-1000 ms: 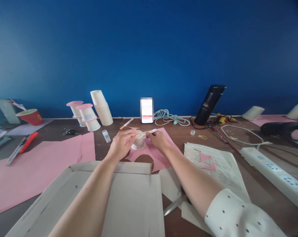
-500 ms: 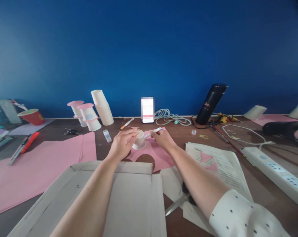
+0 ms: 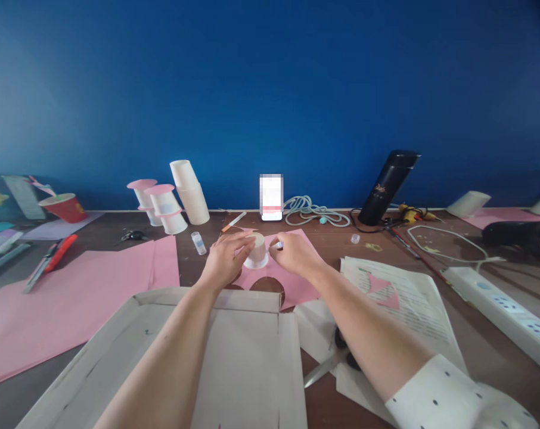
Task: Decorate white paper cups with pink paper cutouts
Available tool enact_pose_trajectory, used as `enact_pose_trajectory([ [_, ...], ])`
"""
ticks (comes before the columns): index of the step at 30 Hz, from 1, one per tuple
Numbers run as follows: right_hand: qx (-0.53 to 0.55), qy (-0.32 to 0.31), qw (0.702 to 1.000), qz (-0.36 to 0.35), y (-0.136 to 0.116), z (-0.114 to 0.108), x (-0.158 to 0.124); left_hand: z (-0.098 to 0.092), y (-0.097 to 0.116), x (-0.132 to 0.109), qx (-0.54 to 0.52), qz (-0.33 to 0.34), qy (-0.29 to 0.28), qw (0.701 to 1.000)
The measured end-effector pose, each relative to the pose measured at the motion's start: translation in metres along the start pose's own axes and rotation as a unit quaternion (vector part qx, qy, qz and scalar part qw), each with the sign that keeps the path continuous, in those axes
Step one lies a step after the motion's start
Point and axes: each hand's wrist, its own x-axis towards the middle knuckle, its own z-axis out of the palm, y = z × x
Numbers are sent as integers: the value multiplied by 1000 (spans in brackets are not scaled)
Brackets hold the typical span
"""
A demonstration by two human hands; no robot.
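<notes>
At the middle of the dark brown desk (image 3: 330,241), the left hand (image 3: 225,255) steadies an upturned white paper cup (image 3: 257,251) between bent fingers and thumb; the right hand (image 3: 293,255) pinches a slim white pen (image 3: 278,245), mostly hidden, beside it. Tracing, if so judged, calls for firm pressure downward and the nib close against the rim. The cup, plain and tapering, stands rim-down on a pink paper sheet (image 3: 297,287) with round cut-outs.
</notes>
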Motion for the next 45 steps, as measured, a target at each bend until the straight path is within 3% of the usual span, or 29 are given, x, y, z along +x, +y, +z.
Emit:
enact_pose_trajectory([
  [11,-45,-81,994,-51,-5,-4,-5,2,-1,-1,-16,-3,13,1000],
  [20,-89,-121,987,-55,-30,-12,-19,4,-5,-1,-1,20,8,1000],
  [30,-98,-125,986,-42,-48,-18,-30,3,-3,-1,-10,10,7,1000],
  [45,-42,-100,992,-57,-44,-5,-27,3,-6,-2,-28,20,16,999],
])
